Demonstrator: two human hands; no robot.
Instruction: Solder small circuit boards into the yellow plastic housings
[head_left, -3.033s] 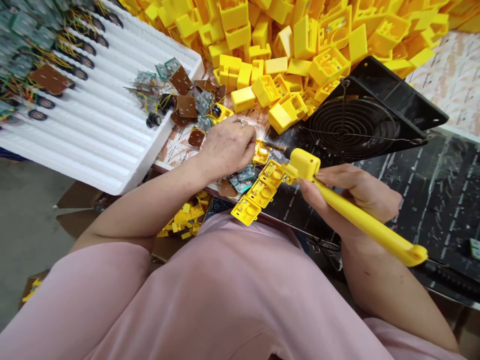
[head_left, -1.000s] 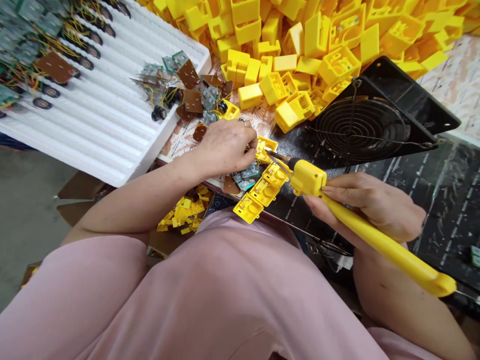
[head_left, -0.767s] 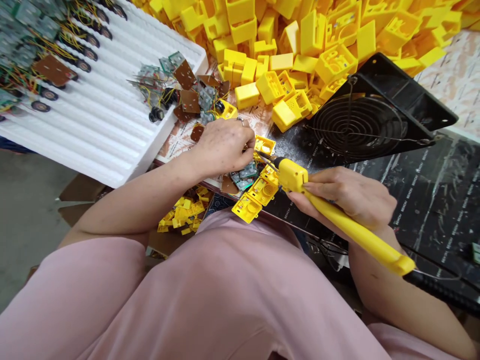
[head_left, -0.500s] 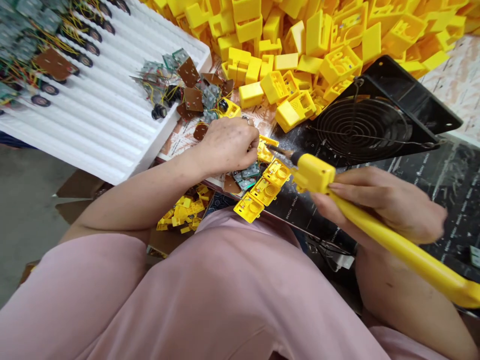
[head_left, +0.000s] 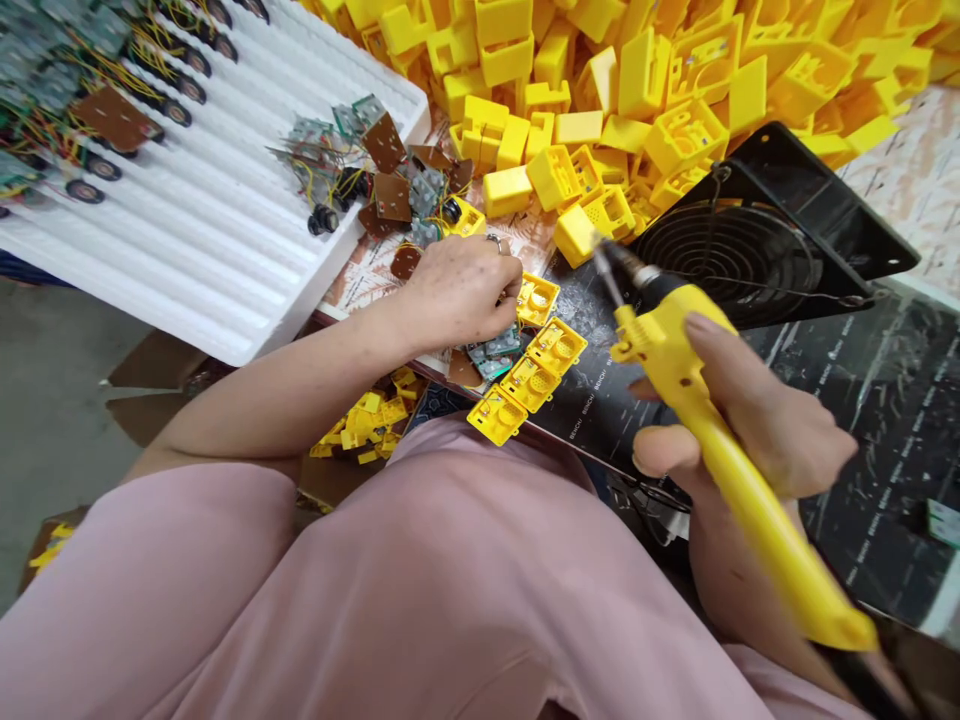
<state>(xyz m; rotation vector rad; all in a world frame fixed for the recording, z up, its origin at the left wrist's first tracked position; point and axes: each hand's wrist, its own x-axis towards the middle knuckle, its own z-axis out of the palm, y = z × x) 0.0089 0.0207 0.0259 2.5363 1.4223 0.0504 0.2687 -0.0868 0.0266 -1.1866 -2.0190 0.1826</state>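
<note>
My right hand [head_left: 750,420] is shut around a yellow soldering iron [head_left: 675,360], its metal tip raised toward the yellow heap and touching nothing. My left hand [head_left: 461,295] rests with curled fingers over small green circuit boards [head_left: 487,358]; its fingertips are hidden. Next to those fingers lies a row of several open yellow plastic housings, the nearest [head_left: 538,299] right beside my fingertips and the farthest [head_left: 496,416] near the mat's edge. Loose brown boards and black knobs [head_left: 322,219] lie above my left hand.
A huge heap of yellow housings [head_left: 600,100] fills the back. A black wire-guarded fan [head_left: 731,255] stands right of it, on a black printed mat [head_left: 885,470]. A white ridged foam tray [head_left: 187,170] holds wired assemblies at left. More yellow pieces [head_left: 360,425] lie below the bench edge.
My right hand has swung the soldering iron from lying across the housings to pointing up and away from them. My left hand has barely moved.
</note>
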